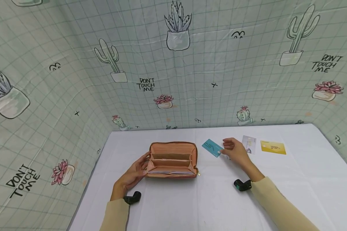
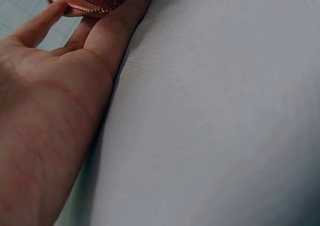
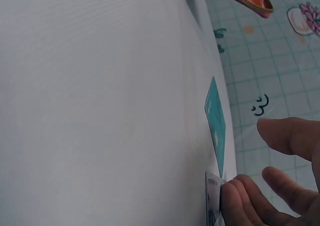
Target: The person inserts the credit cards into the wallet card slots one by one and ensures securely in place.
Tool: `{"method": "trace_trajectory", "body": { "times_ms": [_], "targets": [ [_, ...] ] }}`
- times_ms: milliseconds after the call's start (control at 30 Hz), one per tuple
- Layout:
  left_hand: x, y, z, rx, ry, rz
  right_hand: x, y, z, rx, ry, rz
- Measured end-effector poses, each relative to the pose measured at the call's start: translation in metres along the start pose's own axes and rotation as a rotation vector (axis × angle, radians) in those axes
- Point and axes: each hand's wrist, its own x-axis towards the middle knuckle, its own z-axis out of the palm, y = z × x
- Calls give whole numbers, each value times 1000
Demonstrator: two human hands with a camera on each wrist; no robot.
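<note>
A tan zip-around wallet stands unzipped toward me in the head view, its inner pockets showing and pale card edges along the front slot. My left hand holds its left side, fingers and thumb at the zipped edge. To the right, my right hand hovers low by a teal card; the thumb overlaps that card's corner in the head view. In the right wrist view the thumb and fingers are spread apart, and the teal card lies flat. A pale printed card is right at the fingertips.
Beyond the right hand lie a grey-white card and a yellow card on the white tabletop. Cloth with printed cacti rises behind and at both sides. Each wrist carries a small black camera.
</note>
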Motion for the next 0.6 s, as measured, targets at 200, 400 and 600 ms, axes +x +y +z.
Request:
{"method": "trace_trajectory", "body": {
  "times_ms": [200,400,600],
  "targets": [
    [-1,1,1,-5,9,-16,7,-6,11,-117,-31,-38],
    [-1,0,0,8,26,-24,15,-14,24,-272,-34,-46],
    [-1,0,-1,28,35,-37,19,-19,29,-340,-30,-44]
  ]
}}
